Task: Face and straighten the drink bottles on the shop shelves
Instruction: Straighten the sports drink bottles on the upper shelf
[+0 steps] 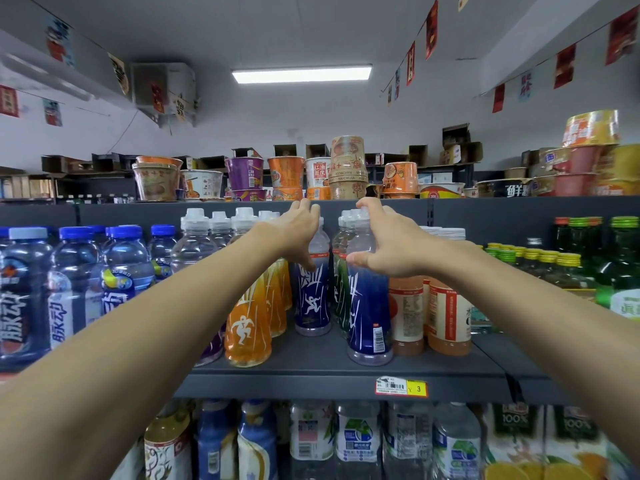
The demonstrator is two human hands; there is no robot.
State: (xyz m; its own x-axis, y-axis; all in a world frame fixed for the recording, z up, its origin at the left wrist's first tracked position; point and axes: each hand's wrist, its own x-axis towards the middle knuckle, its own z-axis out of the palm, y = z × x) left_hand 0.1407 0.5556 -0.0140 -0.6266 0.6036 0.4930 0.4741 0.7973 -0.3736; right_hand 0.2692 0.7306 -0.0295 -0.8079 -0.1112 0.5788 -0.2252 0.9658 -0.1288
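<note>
Both hands reach far onto the middle shelf (339,367): the left hand (297,233) cups the shoulder of a set-back blue bottle (312,299), the right hand (384,242) wraps the neck of the nearer blue bottle (369,317), barcode outward. Full, smooth plastic, probably heavy and slippery; gripping the narrow shoulder seems best. Arms outstretched.

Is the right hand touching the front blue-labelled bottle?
Touching. The head view shows the right hand wrapped round the clear neck of the front blue bottle, thumb pressed against its shoulder.
</note>
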